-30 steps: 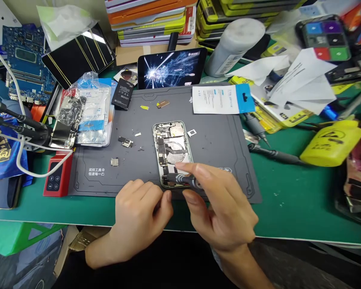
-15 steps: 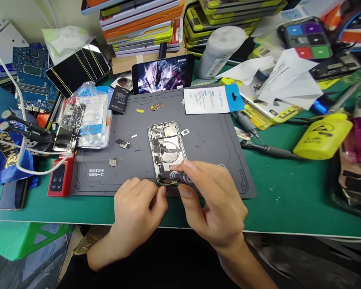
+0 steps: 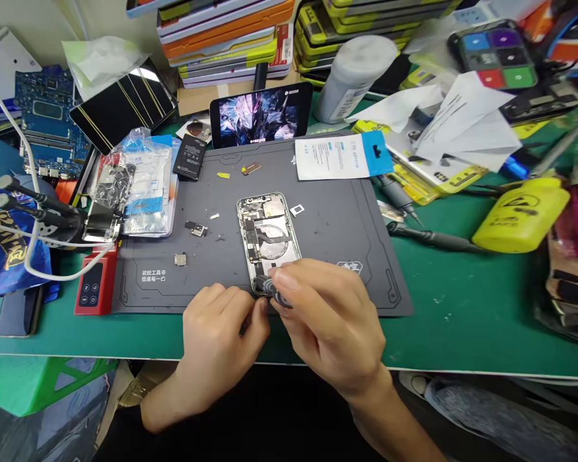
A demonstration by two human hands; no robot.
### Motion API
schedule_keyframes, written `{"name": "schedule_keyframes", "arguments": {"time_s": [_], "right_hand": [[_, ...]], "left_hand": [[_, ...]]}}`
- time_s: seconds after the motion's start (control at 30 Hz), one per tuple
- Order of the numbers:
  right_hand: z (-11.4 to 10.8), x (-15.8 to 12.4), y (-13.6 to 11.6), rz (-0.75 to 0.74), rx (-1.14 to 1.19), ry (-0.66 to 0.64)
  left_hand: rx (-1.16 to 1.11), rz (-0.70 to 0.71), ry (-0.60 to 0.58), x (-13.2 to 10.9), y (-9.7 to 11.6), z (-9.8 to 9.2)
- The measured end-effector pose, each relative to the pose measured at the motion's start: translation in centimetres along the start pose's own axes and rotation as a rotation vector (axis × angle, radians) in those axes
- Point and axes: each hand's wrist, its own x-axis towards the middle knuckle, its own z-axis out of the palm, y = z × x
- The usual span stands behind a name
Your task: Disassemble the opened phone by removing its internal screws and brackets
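An opened phone body (image 3: pixel 270 237) with its inner parts showing lies on the dark grey mat (image 3: pixel 212 160). My right hand (image 3: pixel 334 321) pinches a dark, ringed screwdriver (image 3: pixel 278 294) over the phone's lower end; the tool's tip is hidden. Beside the phone's lower left corner is my left hand (image 3: pixel 221 346), its fingers curled in and nothing visible in them. Small parts lie left of the phone, among them a camera-like module (image 3: pixel 197 229) and a metal piece (image 3: pixel 180 259). A small white frame (image 3: pixel 297 210) sits to its right.
A phone playing video (image 3: pixel 260 115) leans at the mat's back edge, near a black battery (image 3: pixel 190 157). At the left stands a red device (image 3: pixel 96 282) with a white cable. A yellow bottle (image 3: pixel 520 215) and another screwdriver (image 3: pixel 433 239) lie at the right.
My right hand has moved slightly left with the screwdriver, closer to my left hand, and its fingers have drawn together. The picture on the standing phone has changed.
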Motion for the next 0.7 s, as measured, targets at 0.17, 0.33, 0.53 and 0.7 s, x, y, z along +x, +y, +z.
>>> {"name": "schedule_keyframes", "arguments": {"time_s": [0.17, 0.33, 0.53, 0.7], "right_hand": [[-0.08, -0.06, 0.02, -0.004, 0.026, -0.023], [-0.15, 0.10, 0.04, 0.008, 0.025, -0.046], [-0.21, 0.12, 0.07, 0.006, 0.009, -0.070], [-0.07, -0.16, 0.21, 0.036, 0.015, -0.063]], "left_hand": [[-0.003, 0.004, -0.011, 0.08, 0.05, -0.06], [-0.002, 0.006, -0.034, 0.25, 0.02, -0.08], [-0.014, 0.002, -0.045, 0.12, 0.02, -0.13], [-0.010, 0.002, -0.053, 0.09, 0.00, -0.15]]}}
